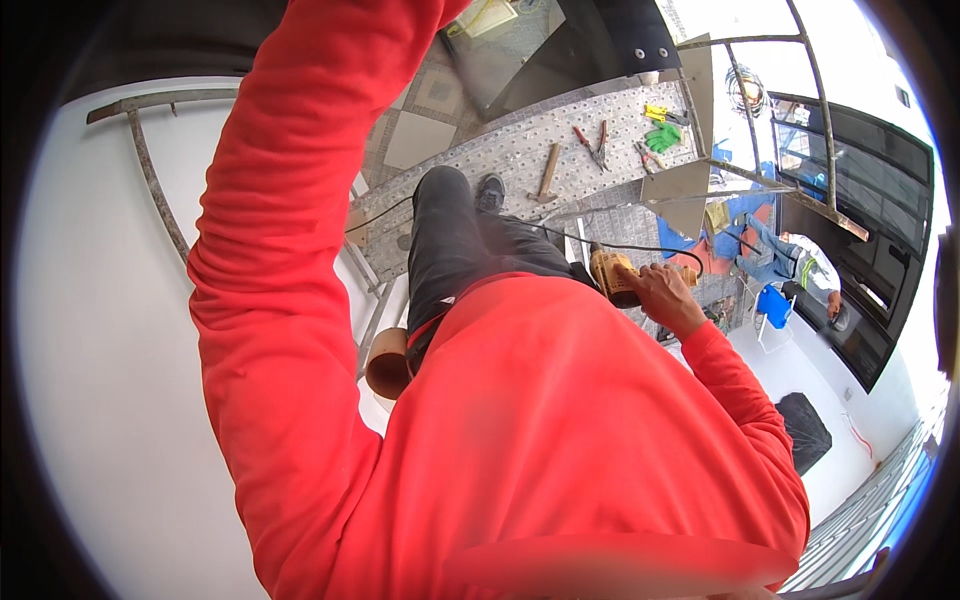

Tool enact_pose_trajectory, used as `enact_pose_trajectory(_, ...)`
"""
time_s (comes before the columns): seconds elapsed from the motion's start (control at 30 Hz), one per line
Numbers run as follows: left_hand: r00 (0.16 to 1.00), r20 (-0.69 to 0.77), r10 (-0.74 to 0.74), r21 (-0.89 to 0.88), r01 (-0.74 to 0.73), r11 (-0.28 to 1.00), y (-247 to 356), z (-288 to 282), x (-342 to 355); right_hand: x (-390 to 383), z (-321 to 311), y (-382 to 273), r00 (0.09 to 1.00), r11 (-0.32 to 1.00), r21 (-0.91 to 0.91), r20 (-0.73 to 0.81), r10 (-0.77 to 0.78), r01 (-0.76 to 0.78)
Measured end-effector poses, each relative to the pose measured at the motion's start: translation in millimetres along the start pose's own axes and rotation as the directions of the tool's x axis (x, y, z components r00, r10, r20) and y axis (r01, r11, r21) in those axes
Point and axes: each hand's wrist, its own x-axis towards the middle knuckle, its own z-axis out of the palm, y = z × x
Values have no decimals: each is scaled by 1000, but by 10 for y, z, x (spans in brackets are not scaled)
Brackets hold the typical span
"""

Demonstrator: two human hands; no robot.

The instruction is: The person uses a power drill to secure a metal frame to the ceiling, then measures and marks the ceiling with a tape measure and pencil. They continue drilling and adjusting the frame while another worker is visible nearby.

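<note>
My right hand (665,297) is wrapped round a yellow corded power tool (612,278) beside my right hip. A black cord (640,247) loops from its grip and runs leftward past my legs. The tool's working end is partly hidden, so its exact kind is unclear. My left arm, in a red sleeve, reaches up past the top edge, and the hand is out of sight. On the perforated metal platform (480,150) near my feet lie a hammer (548,175), red-handled pliers (596,150), green gloves (662,137) and a yellow-and-black tool (665,114).
Metal scaffold bars (825,110) rise at the right, with coiled wire (745,90) hung there. Below, another person (790,262) works near a dark-framed window (850,200). A white wall (110,330) is on my left. A brown cylinder (388,362) sits by my left hip.
</note>
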Motion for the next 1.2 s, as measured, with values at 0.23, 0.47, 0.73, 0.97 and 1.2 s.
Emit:
enact_pose_trajectory(0.23,982,132,-136,168,113,979,-350,588,-144,-55,520,79,994,997,48,-86,61,-57)
enact_pose_trajectory(0.47,963,205,-173,175,138,975,-299,728,-93,-44,812,44,987,987,117,-99,124,-112)
enact_pose_trajectory(0.73,961,217,-173,181,134,974,-351,812,-22,7,982,114,985,990,123,-151,89,-70)
enact_pose_trajectory(0.97,958,210,-195,172,160,972,-319,748,-29,39,1018,135,977,992,125,-206,53,-28)
enact_pose_trajectory(1.2,961,192,-199,232,153,961,-371,795,-18,65,930,112,997,983,169,10,77,-78)
